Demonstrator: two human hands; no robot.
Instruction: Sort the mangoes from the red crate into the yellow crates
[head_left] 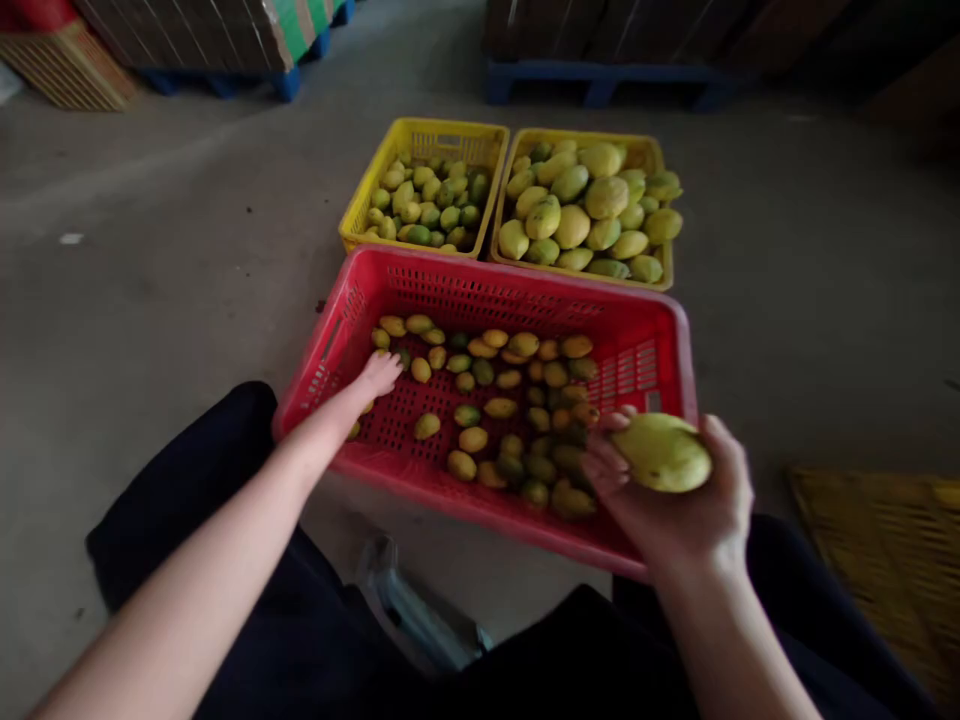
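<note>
A large yellow-green lemon (666, 453) rests in my right hand (694, 510), with the fingers and thumb around its sides. This hand is above the right front corner of a red plastic crate (442, 515). Inside the crate, my left hand (381, 374) reaches down at the left, touching or nearly touching a dark green lemon (403, 357). Its fingers are blurred and partly hidden, so I cannot tell whether they grip anything. Many small lemons, yellow, green and orange, lie over the crate's bottom, thickest at the right, like this yellow one (473, 439).
Beyond the red crate stand two yellow crates: the left one (351, 215) holds smaller lemons, the right one (657, 152) is heaped with larger ones. Blue pallets (600, 85) carry stacked goods farther back. A yellow slatted crate (877, 560) lies at the right.
</note>
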